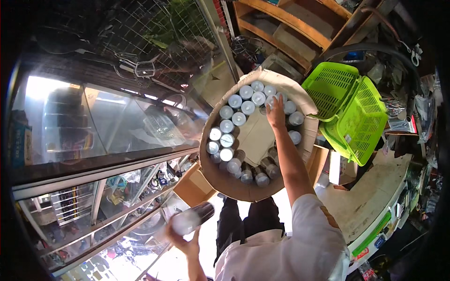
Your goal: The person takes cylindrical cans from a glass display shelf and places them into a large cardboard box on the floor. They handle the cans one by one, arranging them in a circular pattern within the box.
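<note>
Head view: the right hand reaches into the cardboard box, fingers closed on a silver-capped spray can at its far side. More capped cans ring the box's inner wall; its middle shows bare cardboard. The left hand, near the box's lower left, grips a dark spray can, blurred. A green plastic basket stands right of the box, a glass display case to its left.
</note>
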`<state>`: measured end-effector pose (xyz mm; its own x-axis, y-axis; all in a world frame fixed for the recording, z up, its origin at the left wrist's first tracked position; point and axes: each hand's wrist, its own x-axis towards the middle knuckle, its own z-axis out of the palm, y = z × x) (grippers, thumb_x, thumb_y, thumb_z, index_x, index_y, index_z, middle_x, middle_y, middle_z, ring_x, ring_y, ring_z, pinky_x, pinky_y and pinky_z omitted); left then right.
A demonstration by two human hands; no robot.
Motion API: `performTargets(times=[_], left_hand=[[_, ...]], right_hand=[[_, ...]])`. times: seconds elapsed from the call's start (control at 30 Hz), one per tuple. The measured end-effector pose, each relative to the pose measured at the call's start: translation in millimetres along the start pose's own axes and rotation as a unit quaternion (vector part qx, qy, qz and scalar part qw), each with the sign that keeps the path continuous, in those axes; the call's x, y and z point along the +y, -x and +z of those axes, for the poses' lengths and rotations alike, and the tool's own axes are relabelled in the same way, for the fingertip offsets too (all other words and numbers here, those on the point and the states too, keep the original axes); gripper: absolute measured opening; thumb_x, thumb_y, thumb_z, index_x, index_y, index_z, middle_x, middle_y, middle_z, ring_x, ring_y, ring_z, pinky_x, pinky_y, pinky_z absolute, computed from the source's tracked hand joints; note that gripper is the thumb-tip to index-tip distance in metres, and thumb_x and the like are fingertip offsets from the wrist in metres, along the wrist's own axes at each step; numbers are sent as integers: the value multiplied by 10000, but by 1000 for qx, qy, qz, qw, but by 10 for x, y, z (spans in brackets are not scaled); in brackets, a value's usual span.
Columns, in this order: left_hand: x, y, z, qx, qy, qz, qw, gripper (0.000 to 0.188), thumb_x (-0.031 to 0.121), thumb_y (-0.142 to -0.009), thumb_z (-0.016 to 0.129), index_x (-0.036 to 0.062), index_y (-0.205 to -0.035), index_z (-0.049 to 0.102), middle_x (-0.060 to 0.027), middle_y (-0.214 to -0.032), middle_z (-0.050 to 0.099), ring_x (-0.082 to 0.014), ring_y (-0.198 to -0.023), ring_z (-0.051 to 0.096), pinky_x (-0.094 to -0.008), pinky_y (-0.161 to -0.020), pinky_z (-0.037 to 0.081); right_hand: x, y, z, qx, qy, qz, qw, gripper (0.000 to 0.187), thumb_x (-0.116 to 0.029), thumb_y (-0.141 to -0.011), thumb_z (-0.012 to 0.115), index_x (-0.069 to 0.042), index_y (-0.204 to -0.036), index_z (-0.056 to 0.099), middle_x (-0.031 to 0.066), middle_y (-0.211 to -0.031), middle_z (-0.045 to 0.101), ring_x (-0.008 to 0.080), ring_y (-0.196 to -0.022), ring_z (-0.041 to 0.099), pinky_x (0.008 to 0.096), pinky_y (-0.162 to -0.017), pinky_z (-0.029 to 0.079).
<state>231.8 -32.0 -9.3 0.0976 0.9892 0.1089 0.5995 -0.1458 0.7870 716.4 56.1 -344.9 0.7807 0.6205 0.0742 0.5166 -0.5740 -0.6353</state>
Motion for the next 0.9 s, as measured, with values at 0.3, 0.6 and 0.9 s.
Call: performTargets(times=[0.3, 0.6, 0.9], left_hand=[[49, -103, 2023, -284, 200, -15, 938, 881, 11, -768, 868, 15, -1464, 329, -217, -1435, 525, -301, -1313, 551, -430, -1082, 473], [97, -383, 2879, -416, 155, 117, 888, 896, 153, -809, 840, 51, -1514, 297, -214, -1525, 471, -371, -1367, 524, -449, -1085, 481], [205, -652, 2240, -365, 38, 167, 915, 596, 130, -889, 761, 41, -1413, 492, -192, -1570, 389, -392, -1383, 476, -463, -1087, 465]], right_hand=[[-878, 1383, -1425, -261, -304, 127, 907, 495, -306, -1008, 629, 2, -1386, 543, 228, -1371, 591, 359, -1257, 597, 452, -990, 521], [-853, 1825, -1932, -133, -211, -83, 965, 840, -287, -790, 882, -19, -1451, 439, 253, -1370, 561, 439, -1222, 597, 478, -972, 526], [-188, 901, -1093, -47, -85, -25, 995, 743, -419, -865, 783, 35, -1360, 466, 277, -1271, 589, 448, -1143, 615, 474, -952, 522]])
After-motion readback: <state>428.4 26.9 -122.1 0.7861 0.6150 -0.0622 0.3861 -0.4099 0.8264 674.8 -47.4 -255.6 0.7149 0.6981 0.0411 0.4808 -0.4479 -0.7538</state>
